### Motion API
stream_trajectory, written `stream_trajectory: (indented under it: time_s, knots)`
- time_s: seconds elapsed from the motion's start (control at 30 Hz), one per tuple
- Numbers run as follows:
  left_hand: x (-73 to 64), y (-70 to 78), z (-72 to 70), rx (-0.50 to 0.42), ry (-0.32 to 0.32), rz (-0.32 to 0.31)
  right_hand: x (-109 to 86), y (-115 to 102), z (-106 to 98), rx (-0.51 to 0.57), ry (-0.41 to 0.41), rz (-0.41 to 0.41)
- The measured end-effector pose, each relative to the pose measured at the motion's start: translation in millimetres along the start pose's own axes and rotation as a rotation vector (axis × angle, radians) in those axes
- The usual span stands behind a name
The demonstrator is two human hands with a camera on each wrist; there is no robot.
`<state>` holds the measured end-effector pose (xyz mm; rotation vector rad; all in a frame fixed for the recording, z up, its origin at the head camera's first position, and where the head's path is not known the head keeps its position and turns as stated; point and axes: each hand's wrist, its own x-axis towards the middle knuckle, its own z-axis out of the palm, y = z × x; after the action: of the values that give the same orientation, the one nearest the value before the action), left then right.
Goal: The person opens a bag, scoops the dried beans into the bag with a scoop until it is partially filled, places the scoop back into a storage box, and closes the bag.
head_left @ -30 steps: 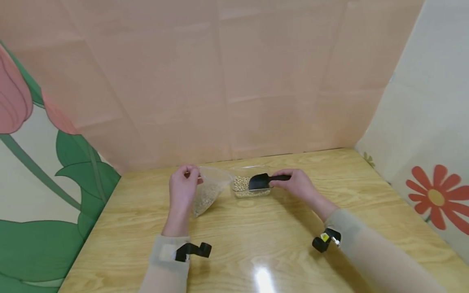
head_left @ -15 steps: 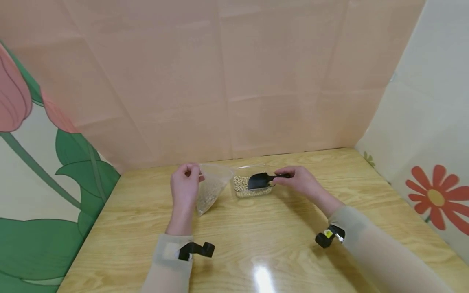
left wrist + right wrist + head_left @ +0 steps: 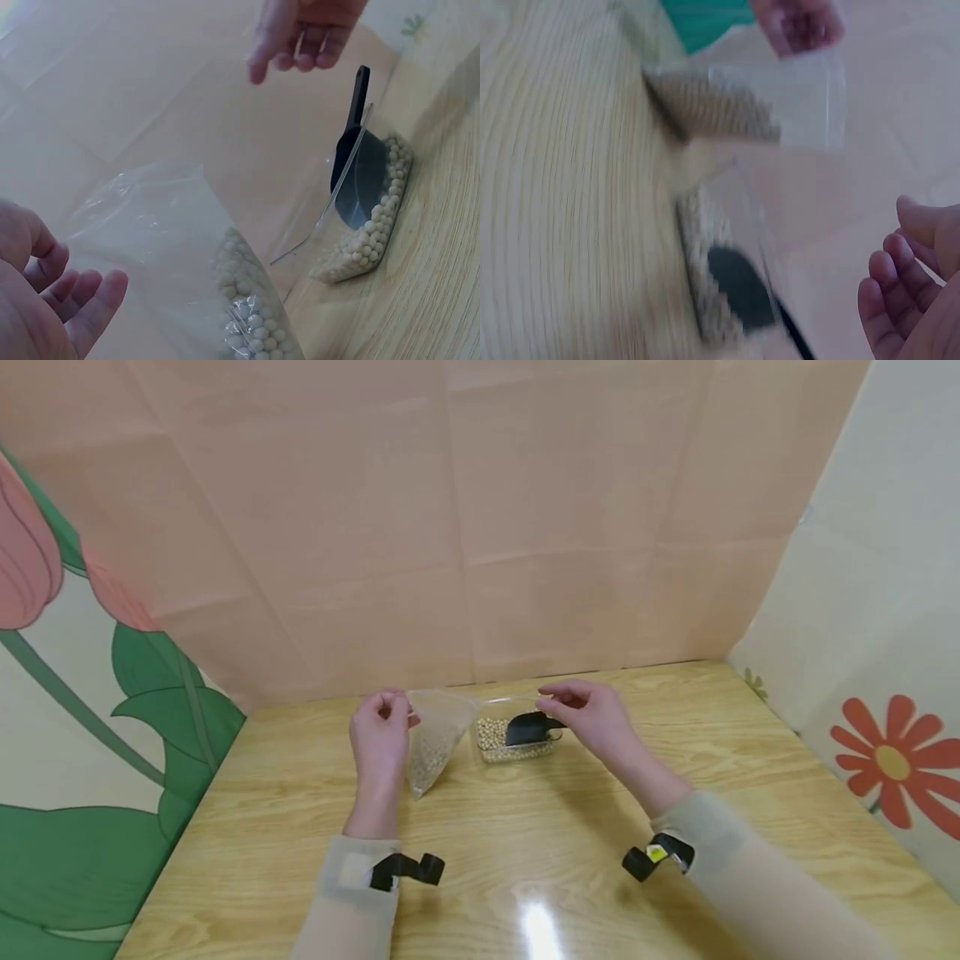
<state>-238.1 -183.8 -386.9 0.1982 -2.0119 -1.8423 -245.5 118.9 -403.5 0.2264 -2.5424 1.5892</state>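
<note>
My left hand [image 3: 380, 735] pinches the top edge of a clear plastic bag [image 3: 440, 727], which hangs tilted with pale round beans in its lower part. To its right, a clear rectangular container [image 3: 298, 238] on the table holds more of the same beans [image 3: 491, 732]. A black scoop [image 3: 527, 728] lies in the container, blade among the beans and handle sticking out over the right side. My right hand [image 3: 600, 720] is just above that handle, apart from it in both wrist views, with loosely bent fingers and nothing held.
The wood-grain table [image 3: 480, 852] runs back to a wall covered in pink sheeting [image 3: 465, 543]. Painted walls stand on both sides, a red flower [image 3: 892, 764] on the right one. A black wrist camera [image 3: 408, 868] sits on the left sleeve, another on the right.
My right hand has let go of the scoop handle and moved up and slightly left. The scoop stays in the container. My left hand and the bag have shifted slightly right and up.
</note>
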Motion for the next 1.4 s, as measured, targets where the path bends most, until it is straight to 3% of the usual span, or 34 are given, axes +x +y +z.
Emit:
stream_trajectory:
  time_s: [0.3,0.6,0.83,1.1,1.4]
  knots:
    - [-0.5,-2.3,5.4,-0.036,0.039,0.012,-2.8,-28,42,0.174,-0.064,-0.035]
    - [-1.5,-3.1,11.5,-0.026,0.064,0.029,1.8,-44,72,0.261,-0.134,-0.045]
    - [-3.7,-2.6,13.3,-0.02,0.063,0.03,4.7,-49,87,0.247,-0.151,-0.077]
    - [-5.7,-3.8,14.8,-0.025,0.058,0.052,5.0,-49,96,0.202,-0.129,-0.05]
    - [-8.0,-6.1,13.0,0.04,-0.015,0.05,3.3,-46,100,0.151,-0.089,-0.075]
